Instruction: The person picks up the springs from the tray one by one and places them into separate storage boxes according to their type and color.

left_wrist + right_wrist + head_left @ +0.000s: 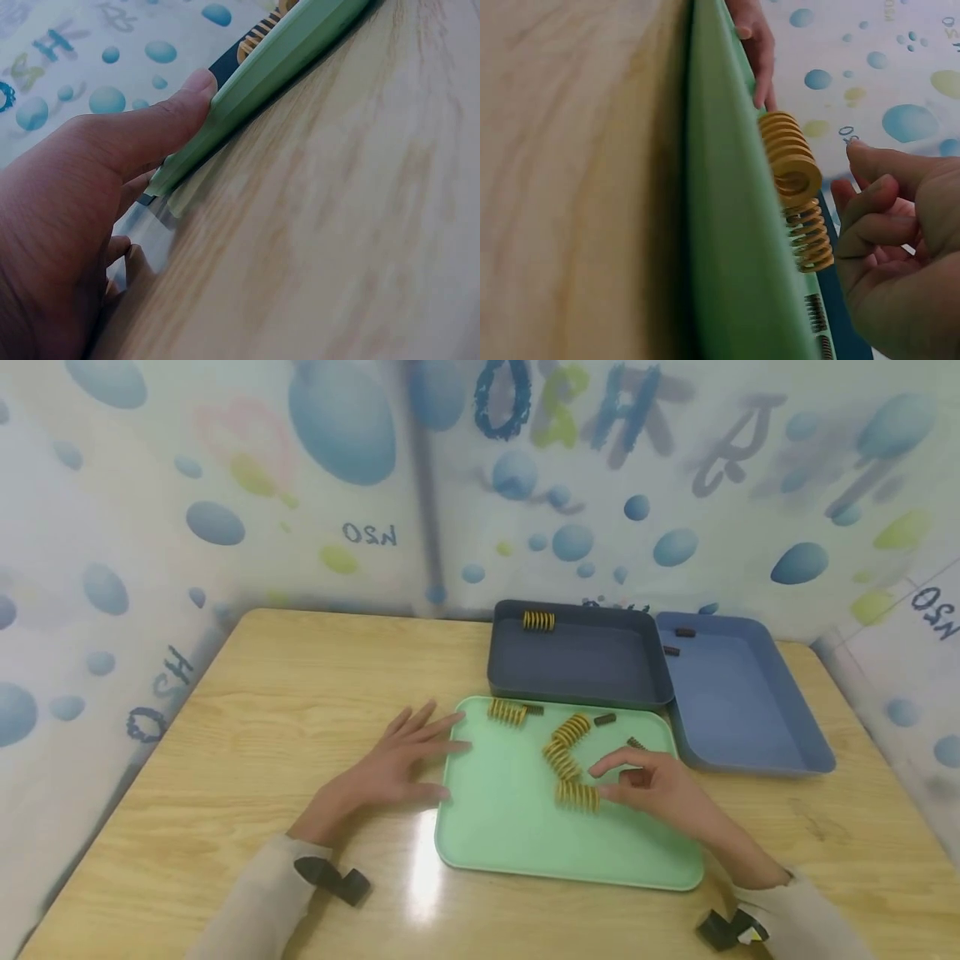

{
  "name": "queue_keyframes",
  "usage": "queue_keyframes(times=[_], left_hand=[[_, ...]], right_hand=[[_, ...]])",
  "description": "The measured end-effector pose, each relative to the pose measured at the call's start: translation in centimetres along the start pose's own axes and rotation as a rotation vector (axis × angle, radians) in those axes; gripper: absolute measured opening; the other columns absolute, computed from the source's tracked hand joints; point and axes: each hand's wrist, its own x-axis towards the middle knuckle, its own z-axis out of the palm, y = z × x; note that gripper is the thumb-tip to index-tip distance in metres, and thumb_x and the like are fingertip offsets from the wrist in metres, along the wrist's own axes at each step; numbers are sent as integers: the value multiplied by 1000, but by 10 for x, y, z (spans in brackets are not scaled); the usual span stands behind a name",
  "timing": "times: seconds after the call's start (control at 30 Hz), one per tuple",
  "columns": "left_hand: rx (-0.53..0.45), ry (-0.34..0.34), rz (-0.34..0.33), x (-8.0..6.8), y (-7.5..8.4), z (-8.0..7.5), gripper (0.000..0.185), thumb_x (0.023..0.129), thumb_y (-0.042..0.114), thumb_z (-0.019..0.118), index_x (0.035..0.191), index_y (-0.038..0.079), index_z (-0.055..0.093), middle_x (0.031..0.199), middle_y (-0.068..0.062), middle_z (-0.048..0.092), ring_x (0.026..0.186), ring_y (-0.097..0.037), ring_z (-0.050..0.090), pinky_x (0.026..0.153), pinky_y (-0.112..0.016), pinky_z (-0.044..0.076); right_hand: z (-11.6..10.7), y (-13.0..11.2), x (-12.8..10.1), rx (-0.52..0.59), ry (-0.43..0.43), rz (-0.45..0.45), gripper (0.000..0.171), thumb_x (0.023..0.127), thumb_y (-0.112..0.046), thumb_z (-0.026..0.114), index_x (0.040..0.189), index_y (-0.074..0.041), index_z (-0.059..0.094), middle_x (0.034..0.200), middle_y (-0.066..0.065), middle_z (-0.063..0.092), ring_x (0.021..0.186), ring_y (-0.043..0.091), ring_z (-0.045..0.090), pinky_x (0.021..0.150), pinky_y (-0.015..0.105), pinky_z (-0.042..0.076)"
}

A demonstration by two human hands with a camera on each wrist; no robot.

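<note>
Mint-green tray (510, 827) sits nearest on the wooden table (225, 793). Left hand (390, 764) lies flat, fingers spread, thumb pressed to the tray's left rim. Right hand (652, 785) hovers with thumb and forefinger curled apart just beside the nearest yellow spring (577, 796), nothing pinched yet. Judgement: brace the tray with the left, close on the coil's middle, lift straight so neighbours stay put.

Count on the green tray: four yellow springs, three small dark springs. Beyond, dark blue tray (577, 660): one yellow spring (538, 621). Lighter blue tray (750, 710): two dark springs.
</note>
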Motion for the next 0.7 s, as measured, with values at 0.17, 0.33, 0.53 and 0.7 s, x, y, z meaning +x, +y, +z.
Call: queue_keyframes(times=[0.17,0.33,0.53,0.7], left_hand=[[-13,-3,-12,1,1,0,65,84,57,63,138,24,52,157,-3,25,142,-43,6,109,-62,1],[-22,-5,-17,2,1,0,65,83,55,65,138,23,53,157,-2,25,143,-42,5,109,-61,0],[-20,-4,-17,3,1,0,65,81,52,68,137,23,54,156,-3,26,143,-42,6,109,-62,1],[-20,-6,-16,3,1,0,65,81,52,68,137,23,54,156,-3,26,142,-42,6,109,-62,1]], right_hand=[[7,5,1,-13,-2,-49,25,86,-13,72,110,-6,68,65,11,57,51,12,46,50,28,45],[11,8,1,-30,14,-75,25,84,-13,74,108,-10,69,72,9,60,53,10,49,51,27,46],[15,13,2,-18,3,-104,27,82,-10,75,109,-9,68,75,8,61,54,8,48,48,25,44],[18,15,-1,-74,8,-68,31,80,-19,78,110,-13,69,74,4,60,55,6,47,47,24,42]])
